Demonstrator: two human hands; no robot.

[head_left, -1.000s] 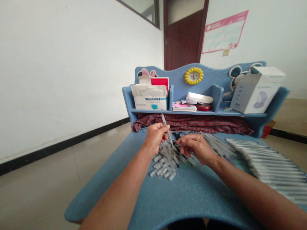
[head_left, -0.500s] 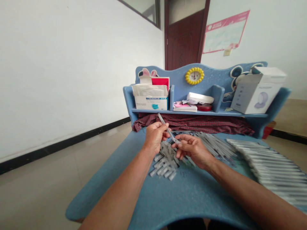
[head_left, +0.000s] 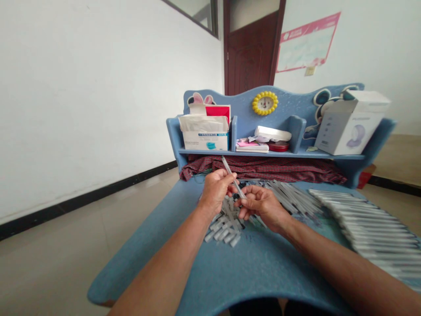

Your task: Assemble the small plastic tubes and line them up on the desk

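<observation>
Item: one slim clear plastic tube (head_left: 226, 167), being gripped at a slant by the left hand (head_left: 215, 191) above a loose pile of matching tubes (head_left: 225, 228). The right hand (head_left: 261, 210) is closing on its lower end, and the pile is lying on the blue tabletop (head_left: 263, 272).

White wall (head_left: 82, 87) at nine o'clock, dark red door (head_left: 251, 52) at twelve, pink-edged wall poster (head_left: 307, 41) at one, tiled floor (head_left: 59, 267) at eight, black skirting (head_left: 98, 196) along the wall.

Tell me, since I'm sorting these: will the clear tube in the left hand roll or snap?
The clear tube looks round and narrow, so it probably rolls if set down. It seems stiff, staying straight where the left hand pinches it.
</observation>
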